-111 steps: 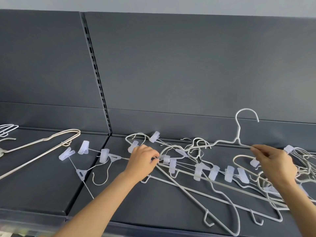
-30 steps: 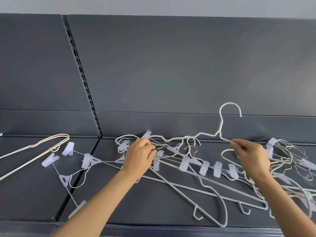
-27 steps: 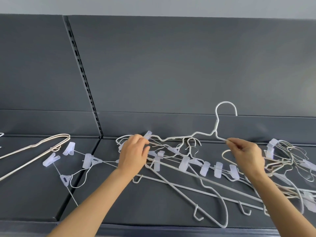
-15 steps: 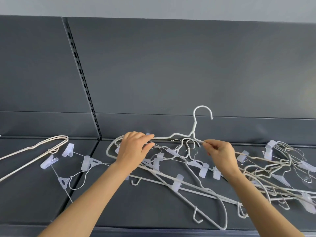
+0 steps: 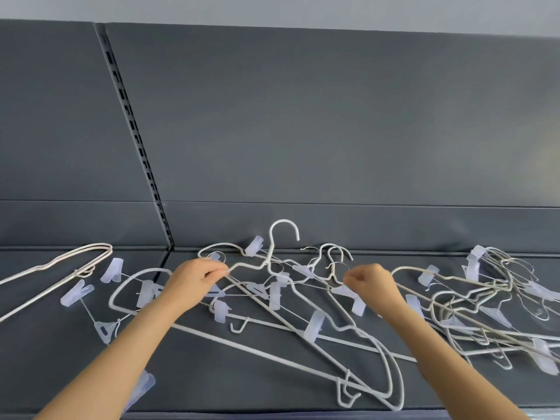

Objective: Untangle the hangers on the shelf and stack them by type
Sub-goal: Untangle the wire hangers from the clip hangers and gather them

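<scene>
Head: pinching white hanger with left hand, right hand; risks snagging clip hangers, dragging them off shelf.

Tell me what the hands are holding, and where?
One white hanger, hook up: the left hand pinches its left shoulder wire, the right hand apparently its right shoulder wire.

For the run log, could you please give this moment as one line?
phase: untangling | left hand: pinches white hanger shoulder | right hand: pinches a wire of the tangle | shelf: separate hangers far left
</scene>
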Demonstrator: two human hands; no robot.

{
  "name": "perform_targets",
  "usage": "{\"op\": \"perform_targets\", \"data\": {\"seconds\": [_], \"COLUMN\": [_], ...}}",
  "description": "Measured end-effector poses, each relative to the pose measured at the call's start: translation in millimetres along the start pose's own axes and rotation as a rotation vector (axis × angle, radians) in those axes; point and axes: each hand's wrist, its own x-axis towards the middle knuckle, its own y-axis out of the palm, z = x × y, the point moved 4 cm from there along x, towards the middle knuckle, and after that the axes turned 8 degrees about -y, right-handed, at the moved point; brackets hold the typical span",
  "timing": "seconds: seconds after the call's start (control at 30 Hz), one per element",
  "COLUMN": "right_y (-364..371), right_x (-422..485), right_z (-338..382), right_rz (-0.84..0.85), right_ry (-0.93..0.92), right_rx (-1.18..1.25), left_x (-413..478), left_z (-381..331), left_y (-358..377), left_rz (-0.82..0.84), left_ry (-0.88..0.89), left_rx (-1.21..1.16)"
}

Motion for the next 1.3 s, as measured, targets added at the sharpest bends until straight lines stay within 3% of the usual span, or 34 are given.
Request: {"op": "perform_targets", "data": {"seconds": [0.2,0.33,0.43,0.53,0.63,0.8,1.0,1.1,1.2,1.3], "right_y": [-3.3,2.6,3.6,5.8,4.3,6.4,4.5,-4.9,-17.9,-23.0], "right_x": [-2.9,-6.5,-2.0,2.5,2.2,-1.6,1.4,13.8,27.8,37.0], "right_z": [-29.9,-35.9,-40.7,-44.7,-45.3,-32.5,-24.3,-10.6,-2.9,-9.5], "right_rz": [0.105,0.099,0.058,0.018,-0.016,-0.049,0.063,-0.001,-0.047,0.075], "right_ry": [0.013,-0.055,-0.029,-0.047,-0.059,-0.13,-0.075,-0.077,-0.047,0.008], "right_rx": [-0.43,-0.623,-0.583,-0.52,-0.443,-0.358,-0.152,-0.041,0.157,0.03], "left_x": [20.9,30.0,30.1,20.1,15.4,18.1,24.4,24.2,21.4,19.3], "left_z": [34.7,36.1,2.7,-50.3,-92.7,-121.0,-109.5,-101.8,-91.5,-87.6], "left_y": [3.7,15.7,31.4,53.0,81.5,121.0,119.5,113.3,107.7,104.4], "left_rz": [0.0,-0.116,-0.229,-0.238,-0.084,0.247,0.241,0.149,0.25,0.354], "left_ry": [-0.077,-0.162,-0.089,0.136,0.344,0.49,0.525,0.569,0.513,0.457], "left_rx": [0.244,0.365,0.314,0.175,0.19,0.479,0.473,0.397,0.424,0.471]}}
